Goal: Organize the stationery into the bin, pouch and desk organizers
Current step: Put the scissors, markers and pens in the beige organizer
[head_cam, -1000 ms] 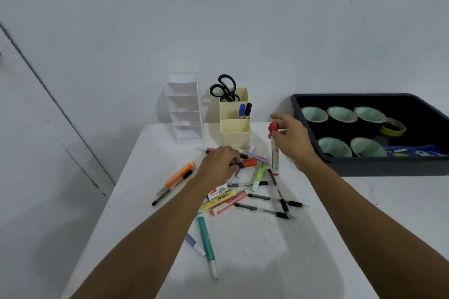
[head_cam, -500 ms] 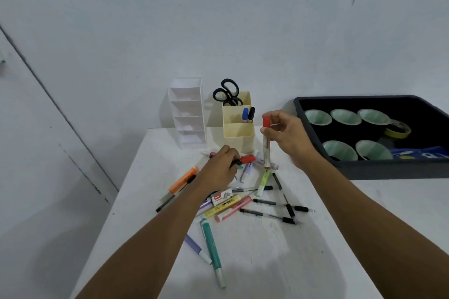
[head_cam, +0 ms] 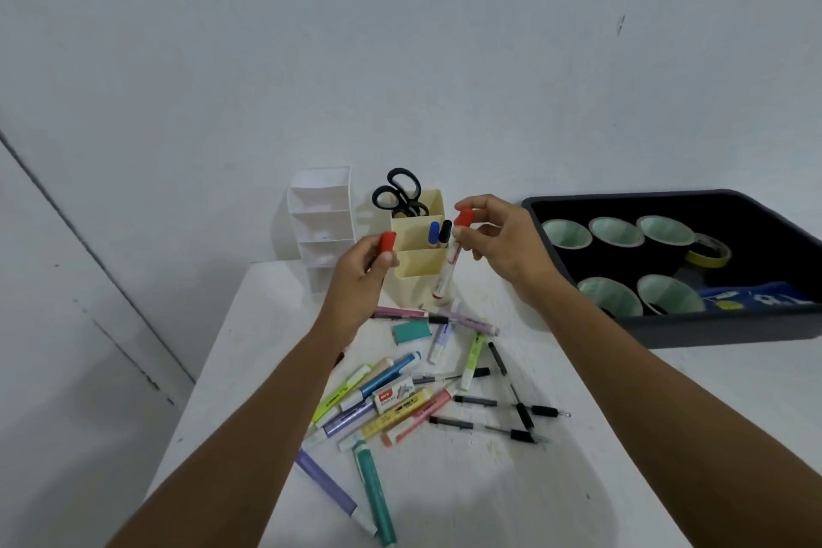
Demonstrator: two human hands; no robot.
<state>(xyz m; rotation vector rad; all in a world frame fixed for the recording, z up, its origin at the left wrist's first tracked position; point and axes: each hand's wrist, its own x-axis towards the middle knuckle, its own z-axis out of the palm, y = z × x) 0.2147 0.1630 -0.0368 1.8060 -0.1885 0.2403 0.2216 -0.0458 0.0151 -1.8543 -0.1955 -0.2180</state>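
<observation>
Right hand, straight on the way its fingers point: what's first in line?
Likely the cream organizer, near its blue marker and black marker: the right hand, pinching a red-capped marker, points left at it. Depth is unclear.

Table (head_cam: 578,481): tiered organizer (head_cam: 321,218) at back edge, compartment holder (head_cam: 422,263) just right of it. Scissors (head_cam: 397,191) in holder's rear compartment, two markers (head_cam: 433,233) in the middle one. Bin (head_cam: 729,331) at right, tape rolls (head_cam: 616,231) inside. Loose pens (head_cam: 489,401) on table before holder, staples box (head_cam: 393,397) among them. Left hand (head_cam: 356,280) holds first marker (head_cam: 386,244) before holder's left edge; right hand (head_cam: 502,245) holds second marker (head_cam: 449,267) near-upright before its right edge.
</observation>
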